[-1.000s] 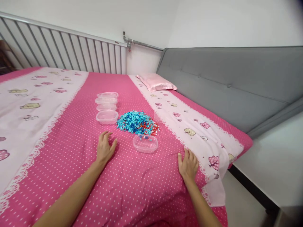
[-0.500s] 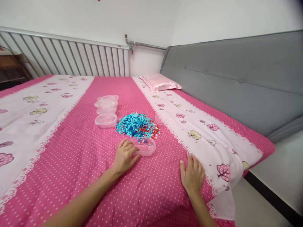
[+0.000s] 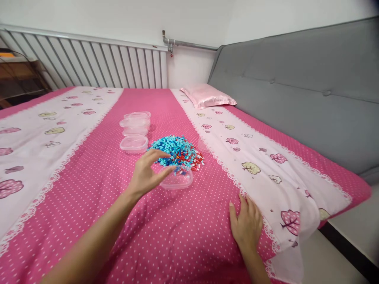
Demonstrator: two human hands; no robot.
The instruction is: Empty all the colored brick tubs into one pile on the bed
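Observation:
My left hand (image 3: 145,172) hovers at the left side of a clear plastic container (image 3: 179,183), its thumb and fingers apart and nothing visible between them. A few blue pieces show at the far side of that container. Right behind it lies a heap of small building-block pieces (image 3: 171,146), mostly light blue, with dark blue, red and white ones toward the right. My right hand (image 3: 248,223) rests flat on the bedspread, fingers stretched out, away from the container and the heap.
Left of the heap, several clear containers (image 3: 134,145) stand in a row running away from me. A faint clear lid or container (image 3: 203,144) lies right of the heap. Farther back are a pink pillow (image 3: 209,96), a grey headboard (image 3: 296,75) and a white radiator (image 3: 89,63).
My left hand has lifted from the container's left edge and its thumb and fingers have spread. The right hand stays on the bedspread. The camera view has shifted slightly.

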